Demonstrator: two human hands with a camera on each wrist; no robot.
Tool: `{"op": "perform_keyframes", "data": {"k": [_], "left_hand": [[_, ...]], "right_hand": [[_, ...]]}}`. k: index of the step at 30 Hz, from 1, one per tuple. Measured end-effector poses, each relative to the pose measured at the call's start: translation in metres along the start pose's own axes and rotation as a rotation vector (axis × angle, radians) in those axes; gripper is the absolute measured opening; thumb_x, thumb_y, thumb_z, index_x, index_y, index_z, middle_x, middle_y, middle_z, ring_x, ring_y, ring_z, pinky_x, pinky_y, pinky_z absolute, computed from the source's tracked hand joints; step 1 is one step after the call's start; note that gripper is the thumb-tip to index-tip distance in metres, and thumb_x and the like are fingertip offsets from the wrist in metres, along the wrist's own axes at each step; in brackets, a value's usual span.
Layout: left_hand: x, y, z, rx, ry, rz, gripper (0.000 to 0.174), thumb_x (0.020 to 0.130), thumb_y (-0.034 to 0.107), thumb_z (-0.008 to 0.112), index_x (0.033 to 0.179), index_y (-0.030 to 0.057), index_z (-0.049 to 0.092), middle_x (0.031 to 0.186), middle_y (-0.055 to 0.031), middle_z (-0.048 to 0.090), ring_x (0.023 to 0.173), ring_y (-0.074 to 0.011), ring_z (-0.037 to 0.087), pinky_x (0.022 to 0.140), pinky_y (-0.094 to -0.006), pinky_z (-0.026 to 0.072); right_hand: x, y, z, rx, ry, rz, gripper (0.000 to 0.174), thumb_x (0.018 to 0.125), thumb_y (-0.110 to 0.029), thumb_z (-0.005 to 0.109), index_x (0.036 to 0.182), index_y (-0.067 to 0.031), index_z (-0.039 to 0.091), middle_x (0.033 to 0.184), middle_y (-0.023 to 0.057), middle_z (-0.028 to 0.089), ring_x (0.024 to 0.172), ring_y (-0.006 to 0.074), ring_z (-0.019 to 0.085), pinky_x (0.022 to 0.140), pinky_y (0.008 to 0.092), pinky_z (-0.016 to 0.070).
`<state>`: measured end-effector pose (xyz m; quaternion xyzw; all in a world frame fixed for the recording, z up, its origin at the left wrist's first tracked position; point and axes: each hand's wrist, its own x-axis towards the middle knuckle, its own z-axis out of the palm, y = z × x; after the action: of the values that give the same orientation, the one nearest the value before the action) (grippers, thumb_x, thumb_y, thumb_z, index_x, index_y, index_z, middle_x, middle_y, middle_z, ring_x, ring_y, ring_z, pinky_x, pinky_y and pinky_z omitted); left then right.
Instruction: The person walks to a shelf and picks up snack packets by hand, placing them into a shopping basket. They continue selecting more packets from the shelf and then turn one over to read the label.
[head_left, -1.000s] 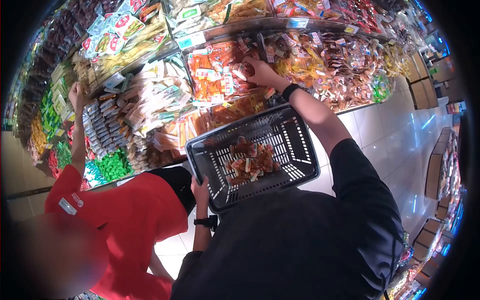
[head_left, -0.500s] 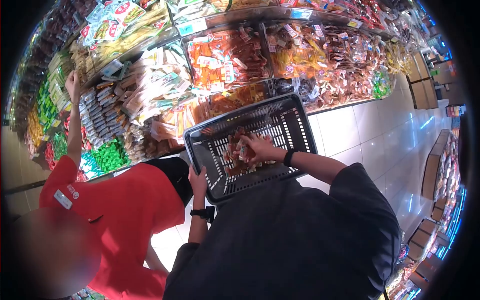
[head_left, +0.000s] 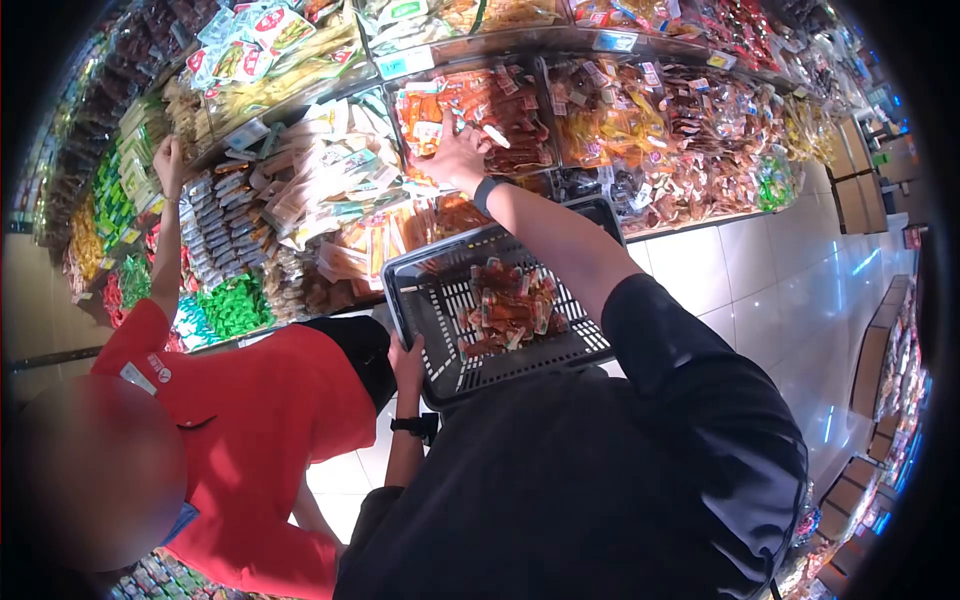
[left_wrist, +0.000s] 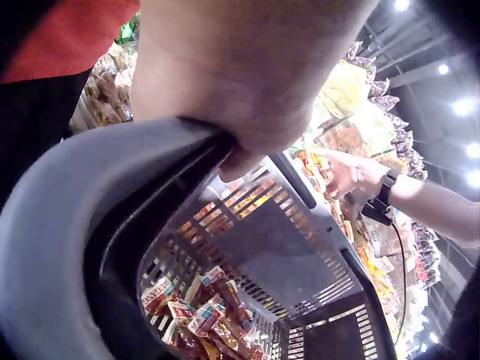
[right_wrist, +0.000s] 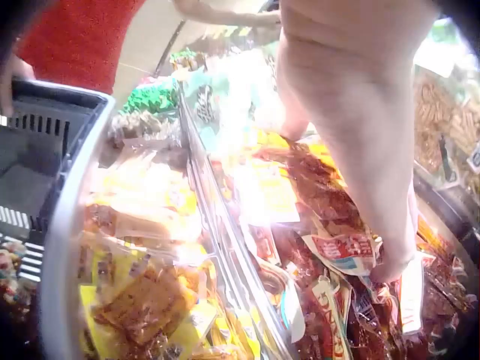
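My left hand (head_left: 406, 365) grips the near left rim of a black plastic shopping basket (head_left: 425, 290); the left wrist view shows the hand (left_wrist: 247, 105) over that rim. Several small red-brown snack packets (head_left: 508, 308) lie heaped on the basket's slatted bottom. Beyond the basket, my right hand (head_left: 456, 160) reaches into a shelf bin of similar packets (head_left: 515, 110), fingers spread. In the right wrist view, fingertips touch down among dark red packets (right_wrist: 341, 251) with white and red labels. Part of the fingers is hidden behind the hand there.
A person in a red shirt (head_left: 265, 410) stands close on my left, one arm stretched to the shelf. Metal dividers (right_wrist: 217, 225) separate the bins of bagged snacks. Pale packs (head_left: 330, 170) fill the bin to the left. Tiled floor (head_left: 740, 260) lies to the right.
My right hand went from the bin down to the packets in the basket, then back up to the bin, now farther left. The left hand keeps its grip on the basket.
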<state>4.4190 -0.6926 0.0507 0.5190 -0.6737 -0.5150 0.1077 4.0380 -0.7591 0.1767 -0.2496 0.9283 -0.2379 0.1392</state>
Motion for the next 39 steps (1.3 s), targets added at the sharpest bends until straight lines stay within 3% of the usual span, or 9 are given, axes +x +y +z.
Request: {"op": "perform_keyframes", "data": {"k": [8, 11, 12, 17, 23, 27, 29, 35, 39], "left_hand": [[-0.011, 0.041, -0.006, 0.022, 0.002, -0.014, 0.043, 0.085, 0.020, 0.071, 0.117, -0.0033, 0.056, 0.103, -0.0215, 0.064, 0.097, -0.0374, 0.062, 0.088, -0.0450, 0.0472], [-0.004, 0.083, -0.014, 0.552, 0.417, 0.374, 0.042, 0.082, 0.017, 0.068, 0.116, -0.0029, 0.052, 0.113, -0.0219, 0.052, 0.109, -0.0421, 0.049, 0.095, -0.0492, 0.0405], [-0.003, 0.114, -0.020, 0.470, 0.406, 0.452, 0.040, 0.084, 0.016, 0.067, 0.116, -0.0028, 0.052, 0.112, -0.0221, 0.053, 0.108, -0.0422, 0.050, 0.096, -0.0494, 0.0404], [0.040, 0.198, -0.009, 0.170, 0.172, 0.679, 0.027, 0.087, 0.006, 0.064, 0.112, -0.0006, 0.055, 0.101, -0.0184, 0.060, 0.098, -0.0348, 0.059, 0.088, -0.0420, 0.0476], [0.084, 0.228, 0.032, -0.106, -0.036, 0.566, 0.028, 0.091, 0.004, 0.066, 0.116, 0.0024, 0.054, 0.096, -0.0094, 0.064, 0.093, -0.0193, 0.064, 0.081, -0.0332, 0.0518], [0.114, 0.214, 0.058, -0.257, -0.050, 0.490, 0.045, 0.096, 0.019, 0.067, 0.133, 0.0060, 0.043, 0.119, -0.0153, 0.059, 0.109, -0.0189, 0.060, 0.085, -0.0307, 0.0535], [0.111, 0.222, 0.063, -0.653, -0.172, 0.182, 0.053, 0.097, 0.023, 0.067, 0.138, 0.0069, 0.038, 0.131, -0.0154, 0.052, 0.115, -0.0211, 0.057, 0.088, -0.0314, 0.0526], [0.134, 0.205, 0.078, -0.552, -0.166, 0.300, 0.057, 0.090, 0.013, 0.073, 0.136, 0.0054, 0.040, 0.132, -0.0164, 0.052, 0.115, -0.0211, 0.058, 0.083, -0.0343, 0.0546], [0.120, 0.251, 0.067, -0.070, -0.116, 0.253, 0.053, 0.077, 0.006, 0.077, 0.124, 0.0038, 0.052, 0.134, -0.0197, 0.050, 0.115, -0.0300, 0.059, 0.093, -0.0338, 0.0494]], "right_hand": [[0.017, 0.005, -0.008, 0.041, -0.056, 0.006, 0.119, 0.060, -0.032, 0.092, 0.156, -0.0244, 0.021, 0.143, 0.0287, 0.042, 0.137, 0.0429, 0.039, 0.106, 0.0488, 0.0431], [0.030, 0.027, -0.002, 0.201, -0.038, -0.152, 0.111, 0.057, -0.025, 0.093, 0.150, -0.0206, 0.032, 0.134, 0.0235, 0.054, 0.127, 0.0388, 0.052, 0.104, 0.0437, 0.0460], [0.030, 0.029, -0.003, 0.273, -0.026, -0.154, 0.098, 0.056, -0.016, 0.092, 0.140, -0.0163, 0.042, 0.118, 0.0165, 0.066, 0.113, 0.0326, 0.063, 0.100, 0.0368, 0.0491], [0.044, 0.042, 0.011, 0.839, 0.034, -0.221, 0.067, 0.060, 0.001, 0.084, 0.120, -0.0079, 0.055, 0.104, 0.0072, 0.071, 0.097, 0.0199, 0.067, 0.090, 0.0326, 0.0532], [0.033, 0.068, -0.040, 1.030, -0.195, -0.076, 0.048, 0.069, 0.005, 0.081, 0.113, -0.0041, 0.065, 0.099, 0.0040, 0.070, 0.087, 0.0117, 0.065, 0.074, 0.0308, 0.0539], [-0.033, 0.109, -0.098, 1.172, -0.431, -0.031, 0.035, 0.078, 0.005, 0.073, 0.111, -0.0036, 0.066, 0.093, 0.0033, 0.070, 0.074, 0.0112, 0.066, 0.065, 0.0278, 0.0542], [-0.079, 0.125, -0.115, 1.230, -0.520, -0.054, 0.038, 0.078, 0.003, 0.075, 0.115, -0.0012, 0.065, 0.099, 0.0055, 0.072, 0.082, 0.0138, 0.069, 0.072, 0.0308, 0.0590], [-0.180, 0.208, -0.053, 0.810, -0.742, -0.109, 0.067, 0.069, -0.006, 0.088, 0.128, -0.0060, 0.057, 0.111, 0.0048, 0.067, 0.097, 0.0123, 0.064, 0.086, 0.0315, 0.0546], [-0.201, 0.232, 0.000, 0.272, -0.584, -0.374, 0.065, 0.071, -0.020, 0.087, 0.126, -0.0042, 0.056, 0.111, 0.0135, 0.066, 0.104, 0.0261, 0.065, 0.091, 0.0387, 0.0524]]}}
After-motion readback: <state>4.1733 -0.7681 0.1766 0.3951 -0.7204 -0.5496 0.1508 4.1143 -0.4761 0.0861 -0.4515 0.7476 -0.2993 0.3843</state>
